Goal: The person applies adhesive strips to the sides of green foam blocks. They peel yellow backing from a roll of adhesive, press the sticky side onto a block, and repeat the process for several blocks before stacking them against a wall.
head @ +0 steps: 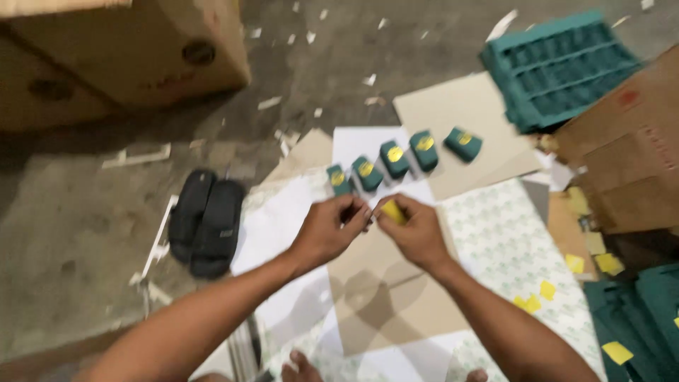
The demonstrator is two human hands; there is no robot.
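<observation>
- Upper left of the frame: a big brown cardboard box (127,49) sits on the rough grey concrete floor (78,212), which is strewn with white paper scraps.
- Centre and lower frame: flat sheets of cardboard (385,297) and white paper, one with a pale green print (509,247), lie spread under my arms as a work surface.
- Right edge: more brown cartons (622,155) lean in, and above them, upper right, a stack of teal moulded trays (559,67) with ribbed compartments.
- Left of centre: a pair of black rubber slippers (205,223) lies side by side on the floor.
- Just above my hands: a row of five small dark-green boxes (395,160), each with a yellow label on top, runs slantwise from centre toward the upper right, close beyond my fingertips and well within reach of either hand.
- My left hand (329,230) is closed in a pinch, fingertips meeting those of the right; what it grips is too blurred to tell.
- My right hand (417,230) pinches a small yellow sticker (393,211), held between the two hands, nearer the right.
- Lower right: loose yellow stickers (544,291) lie scattered on the printed paper and on the dark-green material (636,311) there.
</observation>
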